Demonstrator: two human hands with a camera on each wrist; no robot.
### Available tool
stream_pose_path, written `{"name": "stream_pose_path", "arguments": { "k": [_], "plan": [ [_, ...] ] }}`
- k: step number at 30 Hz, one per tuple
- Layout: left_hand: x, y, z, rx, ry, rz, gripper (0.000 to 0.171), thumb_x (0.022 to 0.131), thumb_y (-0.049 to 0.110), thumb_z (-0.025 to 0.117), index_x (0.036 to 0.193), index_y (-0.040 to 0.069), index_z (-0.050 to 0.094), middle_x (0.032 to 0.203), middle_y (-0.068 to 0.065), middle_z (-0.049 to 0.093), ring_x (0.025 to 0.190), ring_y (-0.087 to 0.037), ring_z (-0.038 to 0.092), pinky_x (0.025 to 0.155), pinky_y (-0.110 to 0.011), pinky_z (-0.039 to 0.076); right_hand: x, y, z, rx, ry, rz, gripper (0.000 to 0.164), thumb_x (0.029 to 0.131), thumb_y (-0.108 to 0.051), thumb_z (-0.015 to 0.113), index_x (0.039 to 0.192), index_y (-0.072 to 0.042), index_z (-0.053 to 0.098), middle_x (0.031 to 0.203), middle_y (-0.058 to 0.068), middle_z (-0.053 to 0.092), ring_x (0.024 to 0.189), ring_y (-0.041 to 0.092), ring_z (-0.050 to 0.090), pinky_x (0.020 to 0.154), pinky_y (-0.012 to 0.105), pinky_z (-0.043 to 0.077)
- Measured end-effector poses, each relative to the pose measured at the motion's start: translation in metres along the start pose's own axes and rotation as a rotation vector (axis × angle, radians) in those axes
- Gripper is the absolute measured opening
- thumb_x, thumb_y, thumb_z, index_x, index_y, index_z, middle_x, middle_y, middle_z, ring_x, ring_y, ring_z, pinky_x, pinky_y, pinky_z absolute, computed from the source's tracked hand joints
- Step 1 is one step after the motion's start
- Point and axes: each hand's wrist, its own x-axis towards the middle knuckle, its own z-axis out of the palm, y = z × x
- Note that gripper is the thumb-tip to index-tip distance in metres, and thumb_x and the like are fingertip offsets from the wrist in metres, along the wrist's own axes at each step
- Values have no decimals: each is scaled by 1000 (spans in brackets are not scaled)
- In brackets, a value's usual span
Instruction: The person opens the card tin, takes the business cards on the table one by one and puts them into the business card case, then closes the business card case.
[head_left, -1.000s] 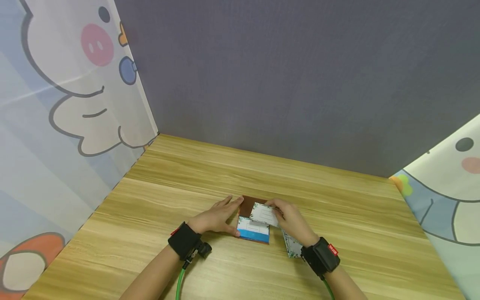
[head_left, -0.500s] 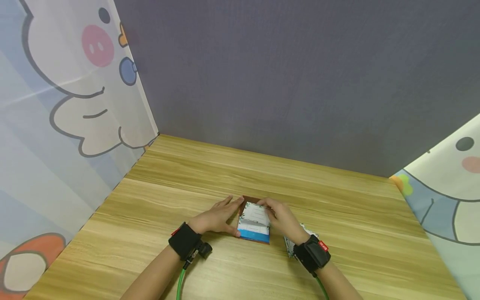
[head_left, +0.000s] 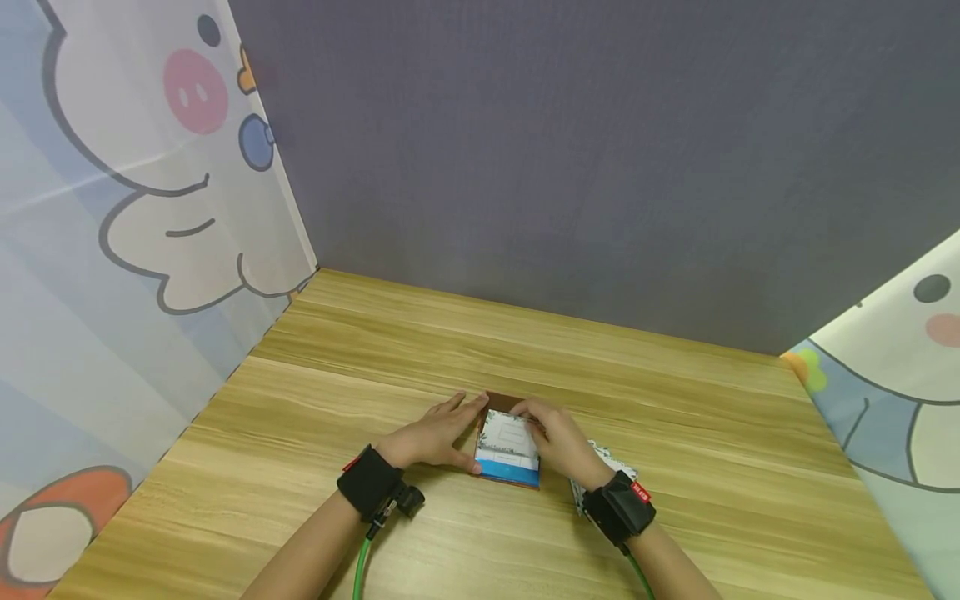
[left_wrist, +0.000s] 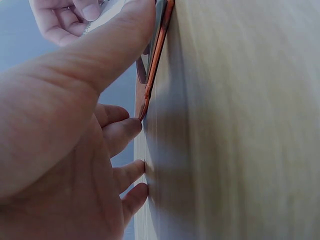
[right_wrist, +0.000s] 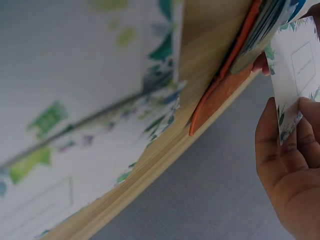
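A flat brown holder [head_left: 504, 401] with orange-brown edges lies on the table, a blue band [head_left: 507, 472] across its near part. My left hand [head_left: 431, 435] rests along its left side with fingers spread, the thumb at the near corner and a fingertip at the far one. Between thumb and fingers, my right hand [head_left: 561, 443] pinches a white card [right_wrist: 295, 60] with green leaf print, tilted above the holder. The card's lower edge meets the area just above the blue band; whether it is tucked in there, I cannot tell. More cards show inside the holder in the right wrist view.
Under my right wrist lie several leaf-printed cards [head_left: 613, 461], partly hidden by it. The wooden table [head_left: 390, 358] ends at a dark grey panel [head_left: 525, 167] behind. Cartoon-printed sheets [head_left: 150, 208] stand at both sides. A green cable [head_left: 362, 567] runs from the left wrist.
My right hand has moved left with the card, bringing it from the holder's right side to lie over its middle, then slightly nearer the blue band. The left hand has stayed still.
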Motion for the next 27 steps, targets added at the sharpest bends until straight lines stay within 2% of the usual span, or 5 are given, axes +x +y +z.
{"name": "stream_pose_path", "arguments": {
  "k": [8,18,27],
  "plan": [
    [1,-1,0,1,0,-4,101,75,46,70,149,12,9,153,-6,18,142,-32,4,111,-54,13,0,-1,2,-28,-5,-12,24,84,8,57,103,-7,62,99,7,66,87,17,63,70,26,51],
    [0,-1,0,1,0,-5,102,75,47,70,149,12,8,153,-6,17,142,-32,3,111,-54,13,0,0,3,-36,-21,-20,21,84,7,57,100,-5,63,96,7,67,84,16,63,68,24,50],
    [0,-2,1,-2,-1,0,101,75,47,69,148,11,9,153,-7,17,142,-33,3,110,-55,13,-1,0,4,-33,-65,-12,19,84,5,57,100,-5,64,97,9,66,80,15,62,63,22,49]
  ]
}}
